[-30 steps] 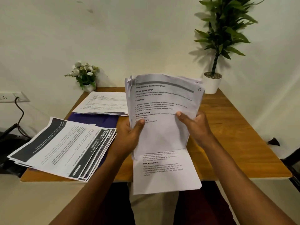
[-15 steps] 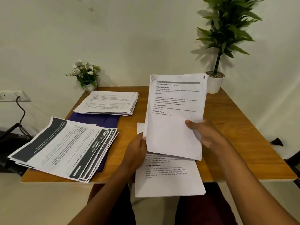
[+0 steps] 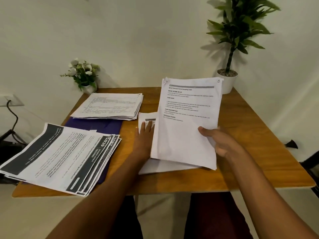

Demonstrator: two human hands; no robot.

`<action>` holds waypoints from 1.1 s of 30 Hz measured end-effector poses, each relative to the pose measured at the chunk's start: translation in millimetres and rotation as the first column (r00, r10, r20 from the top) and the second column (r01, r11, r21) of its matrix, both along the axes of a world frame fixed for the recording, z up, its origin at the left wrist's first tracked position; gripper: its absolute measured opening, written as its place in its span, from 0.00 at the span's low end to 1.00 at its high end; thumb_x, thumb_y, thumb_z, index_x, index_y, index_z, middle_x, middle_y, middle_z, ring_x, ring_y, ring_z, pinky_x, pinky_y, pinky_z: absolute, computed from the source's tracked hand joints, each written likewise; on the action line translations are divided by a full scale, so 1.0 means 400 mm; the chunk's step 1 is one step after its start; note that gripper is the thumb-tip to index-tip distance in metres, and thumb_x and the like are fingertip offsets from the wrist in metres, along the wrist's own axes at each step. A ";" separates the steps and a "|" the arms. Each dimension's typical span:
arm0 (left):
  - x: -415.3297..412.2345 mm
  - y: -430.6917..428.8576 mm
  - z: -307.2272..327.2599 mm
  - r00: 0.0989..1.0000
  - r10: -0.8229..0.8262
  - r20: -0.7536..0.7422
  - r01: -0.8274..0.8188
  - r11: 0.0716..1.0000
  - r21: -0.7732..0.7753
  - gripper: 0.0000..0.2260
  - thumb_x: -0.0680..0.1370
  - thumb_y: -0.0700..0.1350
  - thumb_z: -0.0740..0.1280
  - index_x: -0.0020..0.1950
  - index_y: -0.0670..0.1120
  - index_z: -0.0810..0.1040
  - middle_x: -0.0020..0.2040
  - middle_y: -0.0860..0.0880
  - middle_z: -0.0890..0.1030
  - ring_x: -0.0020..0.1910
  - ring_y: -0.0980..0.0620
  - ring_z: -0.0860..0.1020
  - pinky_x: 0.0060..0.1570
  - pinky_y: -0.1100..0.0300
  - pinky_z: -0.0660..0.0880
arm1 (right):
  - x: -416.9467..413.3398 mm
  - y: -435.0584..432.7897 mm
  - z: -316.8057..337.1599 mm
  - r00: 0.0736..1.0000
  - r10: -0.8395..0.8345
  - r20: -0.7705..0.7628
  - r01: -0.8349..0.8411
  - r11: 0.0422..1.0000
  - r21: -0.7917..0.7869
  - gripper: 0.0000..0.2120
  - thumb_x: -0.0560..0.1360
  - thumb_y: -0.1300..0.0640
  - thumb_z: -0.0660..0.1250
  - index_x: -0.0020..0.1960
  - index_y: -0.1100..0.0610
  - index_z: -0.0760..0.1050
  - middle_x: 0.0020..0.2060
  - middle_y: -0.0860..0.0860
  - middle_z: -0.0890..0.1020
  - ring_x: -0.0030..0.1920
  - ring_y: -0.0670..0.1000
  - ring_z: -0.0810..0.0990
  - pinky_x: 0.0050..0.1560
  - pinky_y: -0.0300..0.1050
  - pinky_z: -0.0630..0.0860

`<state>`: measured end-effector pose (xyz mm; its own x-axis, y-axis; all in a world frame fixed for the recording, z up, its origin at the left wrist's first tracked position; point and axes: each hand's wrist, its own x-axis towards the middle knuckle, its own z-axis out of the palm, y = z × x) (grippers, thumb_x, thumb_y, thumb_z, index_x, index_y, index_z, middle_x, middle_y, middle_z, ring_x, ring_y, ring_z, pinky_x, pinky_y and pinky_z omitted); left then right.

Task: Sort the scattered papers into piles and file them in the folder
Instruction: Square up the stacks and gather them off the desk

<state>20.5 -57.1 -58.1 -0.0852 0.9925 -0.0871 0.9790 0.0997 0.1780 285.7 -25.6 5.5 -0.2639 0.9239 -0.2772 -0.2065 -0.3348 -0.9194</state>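
Sorting's about halfway, I'd say. Far left, the dark-banner pile (image 3: 60, 157) is fanned out and hangs over the table's edge. It's lying on the purple folder (image 3: 96, 125), which pokes out behind it. The pile of table forms (image 3: 110, 106) further back rests partly on the folder too.

The left hand (image 3: 144, 140), fingers straight and flat, presses a loose sheet (image 3: 146, 118) onto the wood, starting a third pile I reckon. The held stack (image 3: 186, 121) is tilted up for reading, with the right hand (image 3: 219, 142) clamping it, thumb on the front and fingers behind.

Next move, my guess: peel off the top page and drop it on its matching pile. Nothing's filed yet, and the folder needs uncovering first.

It's a small wooden table (image 3: 250, 135) against a plain pale wall. There's a socket and cable (image 3: 12, 109) at left, a little flower pot (image 3: 82, 73) at the back and a tall potted plant (image 3: 231, 49) in the right corner.
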 end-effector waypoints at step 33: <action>0.036 -0.301 0.209 0.259 -0.159 0.953 -0.373 0.893 0.250 0.08 0.81 0.47 0.67 0.60 0.51 0.76 0.47 0.56 0.86 0.49 0.57 0.85 0.40 0.66 0.80 | -0.082 -0.159 0.071 0.968 -0.052 0.246 -0.104 0.808 0.580 0.09 0.75 0.54 0.74 0.51 0.40 0.82 0.50 0.39 0.86 0.55 0.44 0.85 0.55 0.43 0.80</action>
<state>35.1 -177.6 25.6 -0.3152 0.9367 0.1524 0.0581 -0.1412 0.9883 252.8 -89.3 33.8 -0.2880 0.9229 0.2555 0.0450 0.2796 -0.9591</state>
